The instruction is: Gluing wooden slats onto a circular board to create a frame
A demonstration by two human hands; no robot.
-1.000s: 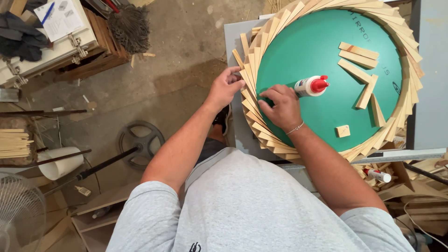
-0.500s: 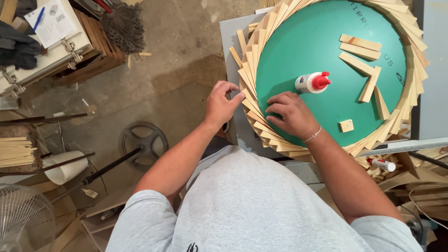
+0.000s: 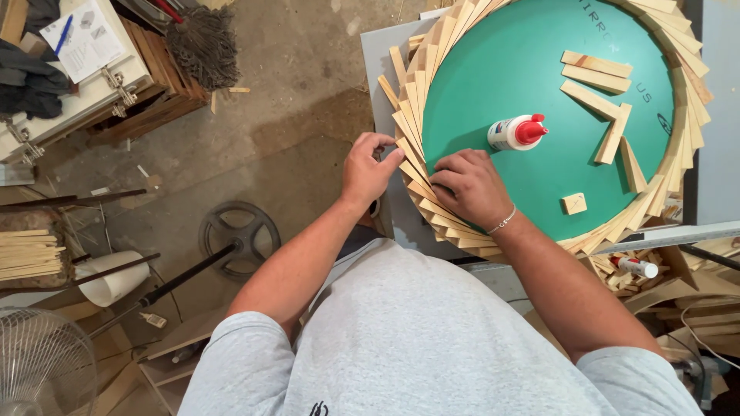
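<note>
A round green disc (image 3: 539, 69) lies flat on a grey bench (image 3: 381, 54), smooth and matte, ringed by pale raw-wood slats (image 3: 420, 100) laid overlapping like a fan around its rim. The slats are thin, flat, straight-cut strips; too many overlap to count.

The left hand (image 3: 368, 168) sits at the disc's left edge, outside the ring, its fingertips pinching the outer end of one slat (image 3: 407, 154). The right hand (image 3: 470, 185) lies palm down just inside the ring, fingers spread and pressing flat on the inner ends of the slats at the lower left rim; it grasps nothing. A thin silver bracelet (image 3: 502, 221) circles its wrist. The pinched slat runs between the two hands, its outer end in the left fingers, its inner end under the right fingertips.

On the green face lie six loose wood pieces: five strips (image 3: 597, 100) clustered toward the right edge and one small square block (image 3: 574, 203) near the lower edge. One white glue bottle (image 3: 515, 132) with a red cap lies on its side near the disc's middle, just beyond the right hand. A second, smaller bottle (image 3: 637, 266) lies among offcuts below the bench's right corner.

On the concrete floor (image 3: 285, 115) stand a dark metal wheel (image 3: 237, 237), a mop (image 3: 202, 46), a wire fan (image 3: 42, 362) and one bundle of slats (image 3: 27, 254) at the left.
</note>
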